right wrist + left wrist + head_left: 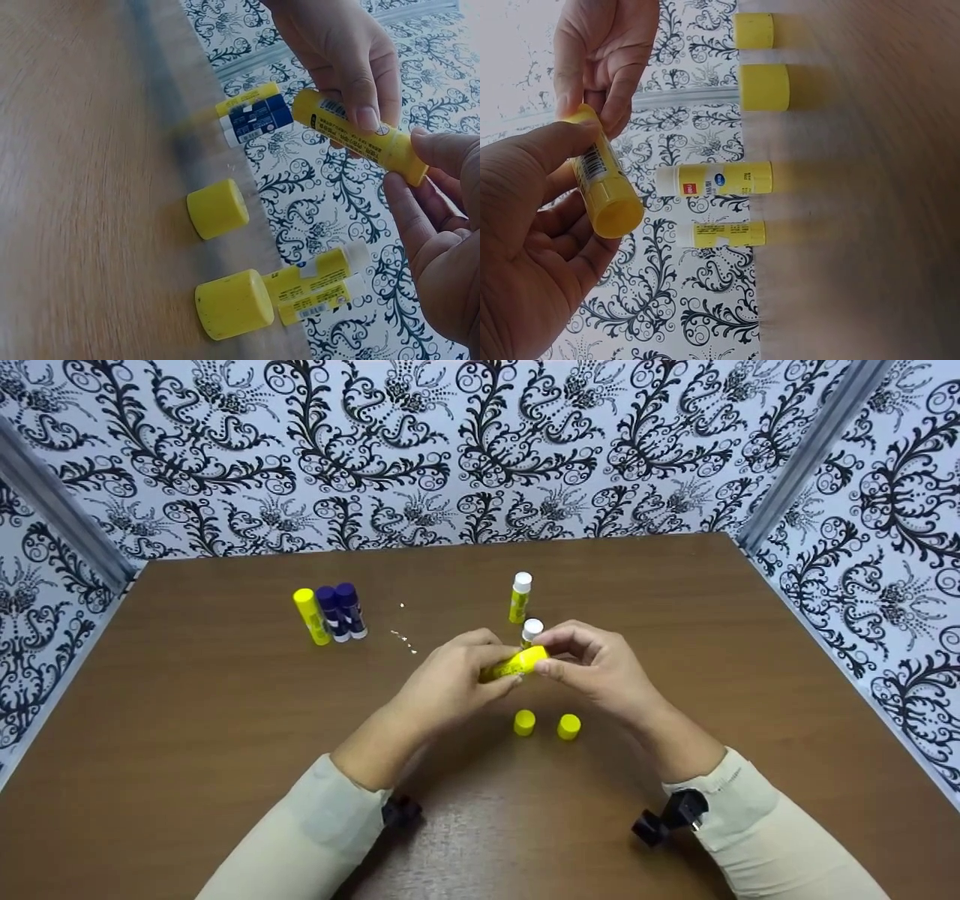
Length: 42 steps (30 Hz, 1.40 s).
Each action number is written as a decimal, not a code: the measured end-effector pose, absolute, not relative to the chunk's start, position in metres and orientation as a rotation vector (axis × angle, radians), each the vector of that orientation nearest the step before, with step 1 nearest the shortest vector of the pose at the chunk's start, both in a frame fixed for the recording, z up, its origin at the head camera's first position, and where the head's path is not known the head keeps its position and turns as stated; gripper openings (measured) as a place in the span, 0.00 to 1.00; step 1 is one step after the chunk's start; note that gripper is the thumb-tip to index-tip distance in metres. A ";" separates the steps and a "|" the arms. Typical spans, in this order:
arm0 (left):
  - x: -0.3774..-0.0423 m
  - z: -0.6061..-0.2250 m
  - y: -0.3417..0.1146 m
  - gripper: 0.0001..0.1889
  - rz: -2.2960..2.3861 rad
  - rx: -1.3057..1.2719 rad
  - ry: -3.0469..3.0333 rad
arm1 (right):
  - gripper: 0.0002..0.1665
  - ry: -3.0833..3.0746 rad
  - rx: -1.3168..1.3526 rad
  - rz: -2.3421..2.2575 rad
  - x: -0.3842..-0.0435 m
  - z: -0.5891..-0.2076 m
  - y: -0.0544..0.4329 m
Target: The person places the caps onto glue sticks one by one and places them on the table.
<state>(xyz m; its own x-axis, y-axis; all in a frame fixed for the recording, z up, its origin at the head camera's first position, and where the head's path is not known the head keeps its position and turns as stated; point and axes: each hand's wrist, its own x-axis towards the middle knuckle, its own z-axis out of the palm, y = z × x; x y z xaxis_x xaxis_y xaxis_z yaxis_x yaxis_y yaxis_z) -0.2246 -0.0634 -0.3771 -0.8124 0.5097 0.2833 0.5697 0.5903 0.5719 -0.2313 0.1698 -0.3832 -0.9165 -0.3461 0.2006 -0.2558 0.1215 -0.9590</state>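
A yellow glue stick [517,663] is held above the table between both hands. My left hand [454,671] grips its printed body. At the other end, the thumb and fingers of my right hand [604,667] pinch the yellow cap [409,161]. Just behind the hands stands a glue stick with a white top [532,630], partly hidden by them. Another white-topped glue stick [519,604] stands farther back. Two loose yellow caps, one on the left [524,723] and one on the right [569,727], stand on the table nearer the person.
At the back left, a yellow glue stick [312,619] stands beside two purple ones [330,611], close together. Small white crumbs [405,640] lie to their right on the brown table [225,750]. Patterned wall panels [480,457] border the table's back and sides.
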 end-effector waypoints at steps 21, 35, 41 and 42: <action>-0.221 -0.381 -0.100 0.17 -1.139 -0.809 -2.609 | 0.22 2.252 -0.649 -1.955 -0.229 -0.386 0.167; -0.222 -0.378 -0.130 0.18 -1.293 -0.561 -2.477 | 0.18 2.287 -0.629 -1.907 -0.233 -0.390 0.171; -0.221 -0.379 -0.144 0.18 -1.356 -0.414 -2.395 | 0.19 2.308 -0.623 -1.885 -0.236 -0.392 0.172; -0.222 -0.379 -0.146 0.18 -1.369 -0.393 -2.379 | 0.19 2.311 -0.622 -1.881 -0.236 -0.392 0.172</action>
